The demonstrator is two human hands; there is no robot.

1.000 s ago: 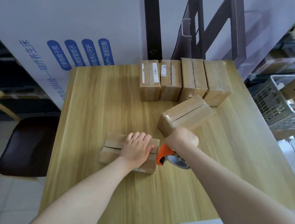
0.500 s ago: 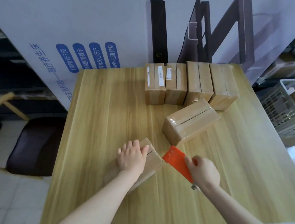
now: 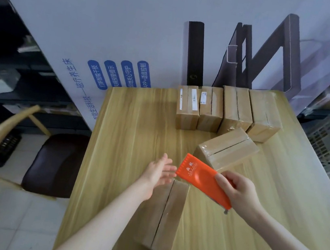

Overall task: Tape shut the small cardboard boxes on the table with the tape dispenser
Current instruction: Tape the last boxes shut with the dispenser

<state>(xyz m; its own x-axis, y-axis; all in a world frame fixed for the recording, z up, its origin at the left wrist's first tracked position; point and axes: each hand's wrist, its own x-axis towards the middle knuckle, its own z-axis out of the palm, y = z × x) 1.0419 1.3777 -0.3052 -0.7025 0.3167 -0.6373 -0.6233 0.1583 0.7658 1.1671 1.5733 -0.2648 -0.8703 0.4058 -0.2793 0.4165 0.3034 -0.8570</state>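
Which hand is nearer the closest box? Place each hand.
Left. The left hand is open over the far end of the nearest box; the right hand is off to its right, gripping the orange tape dispenser.

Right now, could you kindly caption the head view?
Right hand grips orange tape dispenser near a cardboard box; left hand open.

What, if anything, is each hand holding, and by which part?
The right hand grips the orange tape dispenser by its near end; the left hand holds nothing.
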